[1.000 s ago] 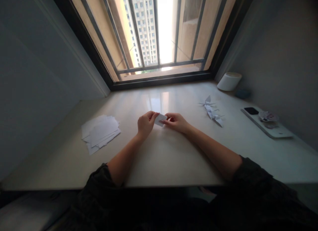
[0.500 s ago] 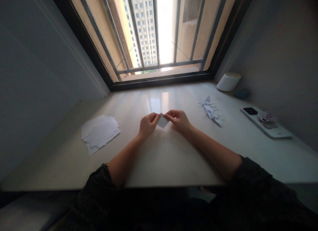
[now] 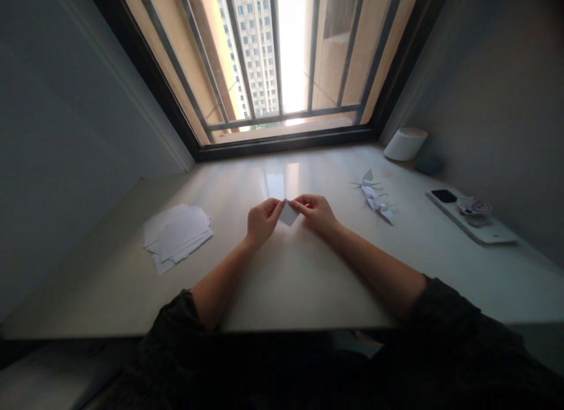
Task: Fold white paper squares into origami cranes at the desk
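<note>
Loose paper stack (image 3: 183, 237) lay on the left of the pale tabletop (image 3: 291, 286), edges uneven, apart from the left hand; probably put there to be within reach while leaving the middle free. Small folded paper (image 3: 288, 215) sat midway, between the hands, one corner pointing toward the body. Held by its far end, likely so the near part showed. Folded birds (image 3: 374, 201) rested to the right, close together, count unclear; seemingly kept aside where a forearm would not crush them. Farther right, a phone-like slab (image 3: 497, 235) lay near the wall, apparently out of the way.

Hands: left (image 3: 263, 219) nearly closed, thumb and fingers pinching the paper's far left edge. Right hand (image 3: 318, 211) mirrored it on the right edge, grip narrow, fingers curled. Fingertips almost met at the top; creases too small to read.
</note>
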A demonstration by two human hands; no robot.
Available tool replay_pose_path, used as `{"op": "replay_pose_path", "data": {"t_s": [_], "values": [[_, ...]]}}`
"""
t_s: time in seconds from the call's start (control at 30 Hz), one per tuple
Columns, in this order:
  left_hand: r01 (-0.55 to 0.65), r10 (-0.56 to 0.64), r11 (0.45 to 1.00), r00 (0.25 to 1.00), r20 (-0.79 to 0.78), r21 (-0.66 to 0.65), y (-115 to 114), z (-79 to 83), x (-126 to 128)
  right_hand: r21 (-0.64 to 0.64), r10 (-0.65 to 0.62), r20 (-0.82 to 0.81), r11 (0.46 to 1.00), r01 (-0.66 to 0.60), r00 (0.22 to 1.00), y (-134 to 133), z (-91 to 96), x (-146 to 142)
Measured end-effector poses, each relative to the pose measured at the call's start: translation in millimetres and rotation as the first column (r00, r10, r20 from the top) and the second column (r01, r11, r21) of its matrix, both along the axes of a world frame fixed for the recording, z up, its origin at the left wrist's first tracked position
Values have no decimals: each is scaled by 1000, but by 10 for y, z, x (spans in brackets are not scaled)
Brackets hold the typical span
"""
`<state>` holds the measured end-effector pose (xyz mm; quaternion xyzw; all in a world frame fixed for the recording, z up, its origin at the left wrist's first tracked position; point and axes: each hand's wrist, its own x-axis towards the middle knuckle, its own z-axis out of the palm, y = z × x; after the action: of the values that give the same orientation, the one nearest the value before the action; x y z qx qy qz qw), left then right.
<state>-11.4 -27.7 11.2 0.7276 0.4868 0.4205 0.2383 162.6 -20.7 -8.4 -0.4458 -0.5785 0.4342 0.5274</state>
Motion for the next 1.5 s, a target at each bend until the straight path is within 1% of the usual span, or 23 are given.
{"op": "replay_pose_path", "data": {"t_s": [0.13, 0.23, 0.37, 0.43, 0.5, 0.53, 0.6, 0.67, 0.73, 0.83, 0.9, 1.0, 1.17, 1.33, 1.5], "values": [[-53, 53, 999, 993, 102, -11, 41, -6, -27, -5, 30, 20, 1000, -30, 999, 26, 11, 27], [-77, 79, 997, 988, 130, -22, 65, -13, -44, 9, 43, 92, 999, -44, 995, 49, 13, 47], [-87, 89, 996, 993, 74, -24, 43, 12, -38, 38, -21, 220, 999, 13, 975, 47, 18, 61], [-103, 104, 995, 994, 22, -15, 27, 35, -36, 87, -65, 320, 995, 39, 945, 26, 32, 62], [-109, 109, 994, 994, -21, 3, 20, 56, -41, 159, -98, 404, 987, 35, 910, -2, 54, 58], [-106, 106, 994, 994, -34, 11, 21, 64, -45, 187, -107, 410, 982, 31, 906, -15, 65, 53], [-94, 95, 995, 994, -48, 18, 24, 74, -53, 194, -96, 342, 981, 30, 935, -35, 83, 38], [-71, 72, 997, 995, -64, 17, 25, 77, -57, 152, -59, 225, 988, 25, 972, -44, 88, 17], [-30, 31, 999, 994, -103, 12, 15, 74, -53, 120, -37, 146, 993, 19, 989, -47, 82, -6], [36, -35, 999, 983, -179, 2, -12, 62, -33, 101, -32, 89, 995, 23, 996, -49, 66, -30], [57, -54, 998, 977, -204, 5, -28, 51, -20, 85, -24, 76, 996, 17, 997, -53, 62, -34], [52, -50, 999, 976, -212, 6, -38, 41, -12, 97, -24, 139, 995, 11, 990, -63, 72, -27], [41, -42, 999, 976, -215, -6, -44, 50, 10, 173, -60, 252, 985, 16, 966, -94, 91, -37], [35, -36, 999, 969, -243, -7, -59, 82, 53, 222, -174, 332, 970, 102, 927, -128, 111, -58], [76, -91, 995, 968, -234, -71, -67, 110, 56, 233, -261, 343, 954, 187, 903, -106, 117, -10]]}}
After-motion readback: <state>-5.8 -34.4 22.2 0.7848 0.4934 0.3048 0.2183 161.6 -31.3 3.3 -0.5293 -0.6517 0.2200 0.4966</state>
